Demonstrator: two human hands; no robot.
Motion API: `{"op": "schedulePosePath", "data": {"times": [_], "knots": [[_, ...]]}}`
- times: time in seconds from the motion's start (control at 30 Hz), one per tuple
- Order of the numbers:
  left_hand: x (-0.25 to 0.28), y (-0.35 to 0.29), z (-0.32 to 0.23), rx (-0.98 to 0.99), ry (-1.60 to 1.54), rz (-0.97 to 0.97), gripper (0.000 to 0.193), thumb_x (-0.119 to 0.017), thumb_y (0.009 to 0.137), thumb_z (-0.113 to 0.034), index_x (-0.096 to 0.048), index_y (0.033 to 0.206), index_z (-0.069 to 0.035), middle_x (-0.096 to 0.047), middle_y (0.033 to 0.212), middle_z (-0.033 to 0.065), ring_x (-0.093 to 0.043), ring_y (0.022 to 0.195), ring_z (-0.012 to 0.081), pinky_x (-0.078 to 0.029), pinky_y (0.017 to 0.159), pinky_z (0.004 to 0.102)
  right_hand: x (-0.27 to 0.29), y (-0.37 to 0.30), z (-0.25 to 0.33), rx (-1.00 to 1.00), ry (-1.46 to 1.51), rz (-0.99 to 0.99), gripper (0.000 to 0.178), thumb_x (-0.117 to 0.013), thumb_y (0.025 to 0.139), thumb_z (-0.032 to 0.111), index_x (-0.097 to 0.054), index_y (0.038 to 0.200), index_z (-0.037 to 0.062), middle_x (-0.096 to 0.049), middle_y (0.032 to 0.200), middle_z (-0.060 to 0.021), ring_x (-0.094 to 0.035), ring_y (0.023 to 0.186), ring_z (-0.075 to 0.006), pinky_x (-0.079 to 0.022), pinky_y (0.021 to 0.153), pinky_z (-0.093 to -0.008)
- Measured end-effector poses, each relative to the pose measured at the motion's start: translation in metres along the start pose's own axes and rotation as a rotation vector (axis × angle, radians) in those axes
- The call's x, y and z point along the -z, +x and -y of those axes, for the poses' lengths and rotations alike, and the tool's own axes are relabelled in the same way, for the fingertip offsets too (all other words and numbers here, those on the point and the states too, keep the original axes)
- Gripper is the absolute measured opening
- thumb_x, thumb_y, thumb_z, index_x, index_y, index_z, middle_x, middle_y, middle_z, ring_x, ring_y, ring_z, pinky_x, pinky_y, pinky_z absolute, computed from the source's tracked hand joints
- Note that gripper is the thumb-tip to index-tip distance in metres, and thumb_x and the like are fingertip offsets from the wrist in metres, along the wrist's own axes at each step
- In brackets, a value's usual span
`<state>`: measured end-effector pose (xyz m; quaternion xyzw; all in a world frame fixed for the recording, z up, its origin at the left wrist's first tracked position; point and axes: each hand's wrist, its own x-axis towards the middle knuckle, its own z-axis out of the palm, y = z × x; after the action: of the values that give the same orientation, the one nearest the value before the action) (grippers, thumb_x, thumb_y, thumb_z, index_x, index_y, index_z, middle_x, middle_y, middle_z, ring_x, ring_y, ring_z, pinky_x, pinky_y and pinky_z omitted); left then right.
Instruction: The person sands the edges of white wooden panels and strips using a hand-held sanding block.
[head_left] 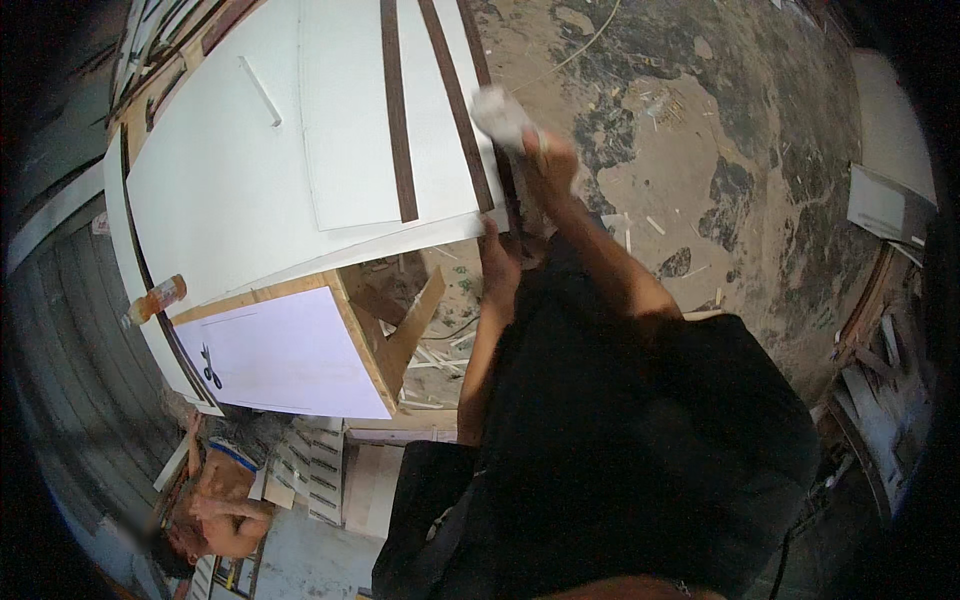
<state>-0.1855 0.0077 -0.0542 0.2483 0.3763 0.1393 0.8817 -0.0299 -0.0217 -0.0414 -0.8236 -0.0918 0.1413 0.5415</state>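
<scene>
Count on the bench: three dark strips (399,110) on white panels, one orange bottle (156,298), one pair of scissors (210,366), one white cloth (503,116).

The right hand (548,160) is stretched forward and up, the arm nearly straight from the shoulder, bare from the elbow down. Its fingers are curled tight in a fist around something pale. The left hand (496,258) sits lower and nearer the body, forearm rising from the elbow, fingers pressed flat against an edge, not gripping anything.
</scene>
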Motion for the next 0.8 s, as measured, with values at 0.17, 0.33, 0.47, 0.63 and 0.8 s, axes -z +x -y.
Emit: {"op": "schedulePosePath", "data": {"times": [0.17, 0.33, 0.47, 0.63, 0.8], "knots": [[-0.027, -0.018, -0.017, -0.324, 0.512, -0.237, 0.061, -0.046, 0.090, -0.056, -0.046, 0.119, -0.002, -0.055, 0.108, 0.0109, -0.056, 0.096, 0.0234, -0.049, 0.079, 0.0373, -0.023, 0.021, 0.002, 0.128, -0.168, -0.054, 0.051, -0.052, 0.086, 0.052, -0.059, 0.081, 0.0013, -0.059, 0.071, -0.0169, -0.058, 0.066, -0.0396, -0.044, 0.060, -0.0469], [0.003, 0.005, 0.004, -0.111, 0.092, -0.127, 0.052, -0.046, 0.093, -0.049, -0.045, 0.121, -0.005, -0.053, 0.111, 0.0090, -0.055, 0.099, 0.0205, -0.049, 0.081, 0.0345, -0.003, -0.084, -0.041, 0.344, -0.140, -0.087, 0.048, -0.063, 0.076, 0.049, -0.060, 0.083, 0.0020, -0.059, 0.076, -0.0166, -0.058, 0.070, -0.0371, -0.044, 0.062, -0.0454], [0.019, -0.026, -0.010, 0.048, 0.116, 0.017, 0.046, -0.038, 0.099, -0.038, -0.032, 0.133, -0.006, -0.043, 0.126, 0.0079, -0.051, 0.105, 0.0179, -0.048, 0.083, 0.0288, 0.022, -0.114, -0.039, 0.122, -0.155, 0.182, 0.048, -0.067, 0.073, 0.049, -0.062, 0.083, 0.0021, -0.059, 0.076, -0.0144, -0.059, 0.069, -0.0333, -0.045, 0.062, -0.0422], [-0.008, 0.003, -0.006, -0.089, 0.047, -0.119, 0.056, -0.039, 0.098, -0.041, -0.024, 0.137, -0.005, -0.039, 0.129, 0.0105, -0.046, 0.112, 0.0269, -0.042, 0.093, 0.0368, 0.005, -0.040, -0.029, 0.295, -0.205, 0.029, 0.049, -0.071, 0.068, 0.049, -0.061, 0.078, 0.0029, -0.059, 0.075, -0.0141, -0.059, 0.067, -0.0311, -0.045, 0.058, -0.0391], [-0.010, -0.006, -0.005, -0.036, 1.479, -0.375, 0.061, -0.057, 0.086, -0.015, -0.024, 0.130, 0.011, -0.049, 0.106, 0.0283, -0.051, 0.095, 0.0408, -0.043, 0.079, 0.0468, -0.027, 0.089, -0.015, 0.573, -0.154, -0.043, 0.050, -0.073, 0.065, 0.051, -0.063, 0.076, 0.0041, -0.057, 0.068, -0.0113, -0.057, 0.062, -0.0290, -0.042, 0.054, -0.0407]]}}
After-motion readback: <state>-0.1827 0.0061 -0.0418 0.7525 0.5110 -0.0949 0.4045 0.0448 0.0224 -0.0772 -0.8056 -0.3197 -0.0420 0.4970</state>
